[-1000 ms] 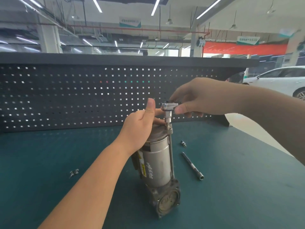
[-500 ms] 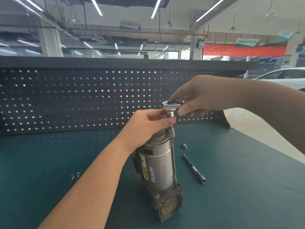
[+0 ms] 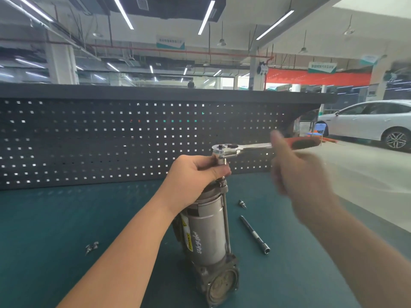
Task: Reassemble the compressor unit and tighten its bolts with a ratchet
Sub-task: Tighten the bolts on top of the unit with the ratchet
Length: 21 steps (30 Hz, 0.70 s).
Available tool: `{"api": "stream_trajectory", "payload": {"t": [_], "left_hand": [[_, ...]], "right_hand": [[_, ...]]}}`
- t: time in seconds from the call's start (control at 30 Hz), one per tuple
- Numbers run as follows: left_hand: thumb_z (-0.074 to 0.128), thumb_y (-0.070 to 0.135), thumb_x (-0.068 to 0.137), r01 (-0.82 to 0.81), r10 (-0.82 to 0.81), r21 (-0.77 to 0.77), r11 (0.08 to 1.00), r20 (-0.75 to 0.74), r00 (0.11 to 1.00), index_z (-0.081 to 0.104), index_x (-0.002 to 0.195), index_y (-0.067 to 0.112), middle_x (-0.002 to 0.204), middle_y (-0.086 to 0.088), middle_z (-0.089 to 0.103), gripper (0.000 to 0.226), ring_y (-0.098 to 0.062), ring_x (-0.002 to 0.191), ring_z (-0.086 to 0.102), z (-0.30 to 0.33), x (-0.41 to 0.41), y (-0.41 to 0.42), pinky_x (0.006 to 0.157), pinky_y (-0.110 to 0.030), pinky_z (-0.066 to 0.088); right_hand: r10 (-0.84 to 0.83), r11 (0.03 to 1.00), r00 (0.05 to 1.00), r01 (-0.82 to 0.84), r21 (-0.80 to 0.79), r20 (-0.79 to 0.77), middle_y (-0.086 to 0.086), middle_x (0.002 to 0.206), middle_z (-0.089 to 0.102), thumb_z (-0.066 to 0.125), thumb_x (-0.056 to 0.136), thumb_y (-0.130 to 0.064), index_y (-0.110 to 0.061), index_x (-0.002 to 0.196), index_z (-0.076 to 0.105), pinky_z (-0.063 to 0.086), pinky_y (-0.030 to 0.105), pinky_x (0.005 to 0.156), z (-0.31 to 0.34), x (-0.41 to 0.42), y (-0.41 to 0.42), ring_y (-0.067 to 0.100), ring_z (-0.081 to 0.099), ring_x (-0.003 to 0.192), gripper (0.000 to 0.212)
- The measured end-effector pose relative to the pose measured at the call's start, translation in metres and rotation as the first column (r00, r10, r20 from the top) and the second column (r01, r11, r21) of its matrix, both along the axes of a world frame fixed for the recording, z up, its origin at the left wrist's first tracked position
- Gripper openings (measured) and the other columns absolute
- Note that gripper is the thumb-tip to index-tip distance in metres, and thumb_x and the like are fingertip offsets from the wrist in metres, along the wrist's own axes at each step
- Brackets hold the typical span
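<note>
The silver compressor unit (image 3: pixel 206 236) stands upright on the green bench (image 3: pixel 66 218), with a long bolt (image 3: pixel 226 223) running down its right side. The ratchet (image 3: pixel 224 150) sits on top of that bolt, and its orange handle (image 3: pixel 304 143) points right. My left hand (image 3: pixel 195 174) grips the socket just under the ratchet head, at the top of the compressor. My right hand (image 3: pixel 300 176) is motion-blurred below the handle. Its thumb is raised in front of the shank and its fingers do not wrap the grip.
A loose long bolt (image 3: pixel 254 234) and a small fitting (image 3: pixel 242 204) lie on the bench right of the compressor. Two small metal parts (image 3: pixel 91 247) lie to the left. A black pegboard (image 3: pixel 89 141) walls off the back. A white car (image 3: pixel 367 123) stands beyond the bench's right edge.
My right hand has let go of the ratchet head and swung out right toward the handle. My left hand has closed around the socket under the head.
</note>
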<state>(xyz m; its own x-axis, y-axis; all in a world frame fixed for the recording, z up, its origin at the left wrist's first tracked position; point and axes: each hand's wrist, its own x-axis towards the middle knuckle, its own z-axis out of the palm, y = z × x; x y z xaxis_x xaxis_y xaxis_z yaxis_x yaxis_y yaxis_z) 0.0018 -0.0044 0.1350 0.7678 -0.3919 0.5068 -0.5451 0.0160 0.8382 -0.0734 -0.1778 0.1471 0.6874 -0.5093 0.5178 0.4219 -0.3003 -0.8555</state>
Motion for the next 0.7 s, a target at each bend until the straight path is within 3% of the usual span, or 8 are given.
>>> {"api": "stream_trajectory", "payload": {"t": [0.03, 0.1, 0.17, 0.2, 0.37, 0.5, 0.6, 0.7], "left_hand": [[0.071, 0.014, 0.087, 0.005, -0.005, 0.019, 1.000, 0.016, 1.000, 0.078, 0.089, 0.025, 0.088, 0.007, 0.077, 0.013, -0.004, 0.086, 0.072, 0.000, 0.000, 0.000, 0.078, -0.016, 0.055], [0.068, 0.016, 0.090, 0.011, -0.014, 0.062, 0.998, 0.046, 0.999, 0.076, 0.095, 0.025, 0.094, 0.010, 0.077, 0.013, -0.006, 0.095, 0.071, 0.000, -0.001, -0.001, 0.089, -0.020, 0.054], [0.064, 0.017, 0.094, -0.014, 0.006, 0.101, 0.995, 0.082, 0.997, 0.075, 0.099, 0.023, 0.095, 0.010, 0.077, 0.013, -0.005, 0.096, 0.070, -0.001, -0.001, -0.001, 0.090, -0.021, 0.053], [0.062, 0.017, 0.095, -0.028, 0.017, 0.111, 0.993, 0.094, 0.995, 0.073, 0.100, 0.022, 0.094, 0.010, 0.077, 0.014, -0.004, 0.096, 0.070, -0.001, 0.000, -0.001, 0.089, -0.020, 0.053], [0.058, 0.017, 0.096, 0.103, -0.101, 0.081, 0.991, -0.028, 0.994, 0.069, 0.105, 0.019, 0.098, 0.003, 0.077, 0.014, -0.007, 0.089, 0.070, 0.003, 0.000, 0.003, 0.080, -0.020, 0.056], [0.062, 0.014, 0.093, 0.067, -0.064, 0.055, 0.996, -0.042, 0.997, 0.074, 0.088, 0.019, 0.086, 0.003, 0.077, 0.013, -0.004, 0.078, 0.069, 0.004, 0.000, 0.002, 0.069, -0.017, 0.055], [0.061, 0.012, 0.094, 0.055, -0.052, 0.055, 0.997, -0.047, 0.998, 0.073, 0.084, 0.016, 0.078, 0.004, 0.075, 0.017, -0.006, 0.076, 0.068, 0.002, 0.000, 0.001, 0.072, -0.020, 0.057], [0.062, 0.010, 0.093, 0.050, -0.050, 0.009, 0.999, -0.053, 0.997, 0.074, 0.092, 0.007, 0.079, -0.002, 0.076, 0.013, -0.007, 0.074, 0.067, 0.001, -0.003, -0.003, 0.063, -0.014, 0.053]], "right_hand": [[0.227, 0.944, 0.964, -0.183, 0.276, -0.138, -0.008, 0.050, 0.041, 0.063, 0.075, -0.071, -0.023, 0.064, 0.051, 0.025, 0.017, 0.037, -0.006, 0.004, 0.003, 0.008, 0.032, 0.039, 0.051], [0.549, 0.695, 0.832, -0.405, 0.593, -0.075, -0.005, 0.054, 0.043, 0.065, 0.077, -0.062, -0.021, 0.086, 0.057, 0.022, 0.018, 0.035, -0.007, 0.016, 0.005, 0.008, 0.031, 0.039, 0.043], [0.608, 0.536, 0.780, -0.542, 0.647, 0.150, -0.005, 0.050, 0.039, 0.058, 0.093, -0.037, -0.019, 0.083, 0.054, 0.020, 0.016, 0.035, 0.002, 0.029, 0.001, 0.006, 0.027, 0.036, 0.021], [0.599, 0.523, 0.771, -0.580, 0.624, 0.214, -0.005, 0.049, 0.039, 0.055, 0.096, -0.027, -0.017, 0.078, 0.053, 0.020, 0.016, 0.035, 0.004, 0.034, -0.001, 0.006, 0.028, 0.036, 0.021], [0.484, 0.701, 0.821, -0.571, 0.428, 0.302, 0.002, 0.050, 0.049, 0.056, 0.096, -0.016, -0.015, 0.068, 0.054, 0.024, 0.017, 0.039, 0.005, 0.036, 0.005, 0.012, 0.035, 0.037, 0.028], [0.299, 0.832, 0.867, -0.441, 0.336, 0.399, -0.003, 0.051, 0.053, 0.062, 0.090, -0.023, -0.028, 0.060, 0.059, 0.029, 0.020, 0.043, -0.008, 0.022, 0.018, 0.011, 0.040, 0.040, 0.031], [0.117, 0.973, 0.858, -0.201, 0.117, 0.500, -0.005, 0.055, 0.058, 0.063, 0.087, -0.034, -0.037, 0.069, 0.055, 0.038, 0.018, 0.047, -0.022, 0.010, 0.037, 0.008, 0.049, 0.045, 0.020], [-0.027, 0.985, 0.827, 0.117, -0.125, 0.562, -0.024, 0.070, 0.060, 0.059, 0.090, -0.042, -0.054, 0.077, 0.054, 0.040, 0.004, 0.058, -0.028, 0.005, 0.049, -0.008, 0.058, 0.059, 0.018]]}}
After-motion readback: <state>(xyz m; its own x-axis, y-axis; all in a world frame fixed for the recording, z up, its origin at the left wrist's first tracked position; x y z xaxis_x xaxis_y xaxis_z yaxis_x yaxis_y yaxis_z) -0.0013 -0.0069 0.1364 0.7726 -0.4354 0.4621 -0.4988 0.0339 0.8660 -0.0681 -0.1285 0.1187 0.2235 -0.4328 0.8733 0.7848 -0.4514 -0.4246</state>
